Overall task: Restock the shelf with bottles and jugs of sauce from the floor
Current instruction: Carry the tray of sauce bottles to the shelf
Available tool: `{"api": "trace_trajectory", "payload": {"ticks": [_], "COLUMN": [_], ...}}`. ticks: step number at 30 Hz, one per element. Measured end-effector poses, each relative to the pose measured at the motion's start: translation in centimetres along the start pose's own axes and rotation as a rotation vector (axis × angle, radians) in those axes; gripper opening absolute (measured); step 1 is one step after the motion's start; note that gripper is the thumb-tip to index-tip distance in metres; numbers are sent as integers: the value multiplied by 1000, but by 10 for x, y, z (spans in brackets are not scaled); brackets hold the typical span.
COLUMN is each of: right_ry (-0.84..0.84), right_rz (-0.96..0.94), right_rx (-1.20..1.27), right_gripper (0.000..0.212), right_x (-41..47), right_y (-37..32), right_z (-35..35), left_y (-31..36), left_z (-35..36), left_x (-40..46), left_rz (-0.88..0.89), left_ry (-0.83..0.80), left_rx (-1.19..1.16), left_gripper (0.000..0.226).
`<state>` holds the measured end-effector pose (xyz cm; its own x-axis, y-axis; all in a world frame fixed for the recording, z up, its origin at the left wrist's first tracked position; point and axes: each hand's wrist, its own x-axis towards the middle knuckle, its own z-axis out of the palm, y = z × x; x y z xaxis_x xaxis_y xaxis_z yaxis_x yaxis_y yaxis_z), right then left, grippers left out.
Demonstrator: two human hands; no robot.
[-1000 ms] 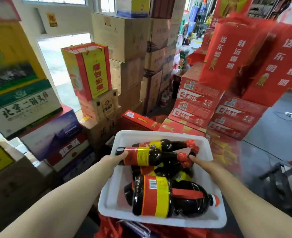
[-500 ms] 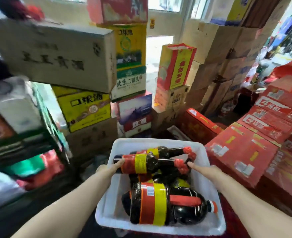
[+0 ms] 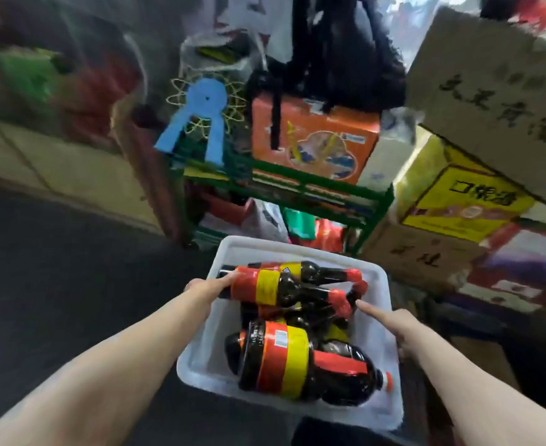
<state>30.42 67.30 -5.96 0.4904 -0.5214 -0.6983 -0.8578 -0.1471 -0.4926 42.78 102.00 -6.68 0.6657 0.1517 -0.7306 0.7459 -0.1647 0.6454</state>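
Note:
I carry a white plastic tub in front of me. My left hand grips its left rim, thumb lying over the edge against a bottle. My right hand grips the right rim, thumb stretched along the inside. In the tub lie several slim dark sauce bottles with red and yellow labels and red caps. Nearest me is a big dark jug with a red handle and an orange cap. A green metal shelf rack stands straight ahead.
An orange carton sits on the rack under dark bags, with a blue cutout to its left. Cardboard cartons and a yellow box are stacked at the right. Dark floor spreads to the left.
The view has swung left: red cartons and the doorway have gone, and the green rack is now ahead. Both hands keep the same hold on the tub.

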Motion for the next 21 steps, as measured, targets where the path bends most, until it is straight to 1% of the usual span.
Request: {"api": "trace_trajectory", "payload": {"ticks": [1,3,5,6,7,10,13,14,16,17,18,19,20,21], "right_ry": [-37,-99,-161,-194,-238,-383,-526,-568,-619,-645,-684,-722,-737,-736], "right_rz": [-29,-110,-179,-214,-247,-332,-387,-384,-437,-455,-452,-451,-450,-476], "right_rx": [-60,-181,-270,-304,-321,-379,-447,-496,-563,-560,-564,-593,-647,-705], "right_gripper": [149,146,156,157,152,116,94,95,122,126,118,103,97,97], "right_x": [3,10,18,19,19,-1,-5,-4,-5,0,-2,-8,-15,-20], "right_y": [-27,-80,-127,-149,-172,-244,-317,-340,-382,-400,-415,-430,-445,-459], "right_z": [23,70,121,147,174,247,322,349,401,427,449,471,491,513], "left_y": [-2,-14,-29,-35,-42,-53,-48,-43,-37,-38,-34,-32,-32,-32], "left_z": [-29,-79,-124,-144,-163,-214,-258,-273,-302,-317,-332,-346,-360,-375], "left_x": [5,17,28,33,38,57,77,80,90,99,103,105,112,120], "left_rz": [-16,-80,-149,-174,-188,-228,-267,-284,-334,-354,-381,-413,-420,-433], "left_ry": [22,145,315,373,416,517,656,701,771,800,830,836,849,868], "left_rx": [-66,-149,-213,-264,-320,-485,-632,-674,-720,-752,-767,-780,-813,-854], "left_gripper": [136,125,111,105,101,100,91,88,89,90,91,90,90,91]}}
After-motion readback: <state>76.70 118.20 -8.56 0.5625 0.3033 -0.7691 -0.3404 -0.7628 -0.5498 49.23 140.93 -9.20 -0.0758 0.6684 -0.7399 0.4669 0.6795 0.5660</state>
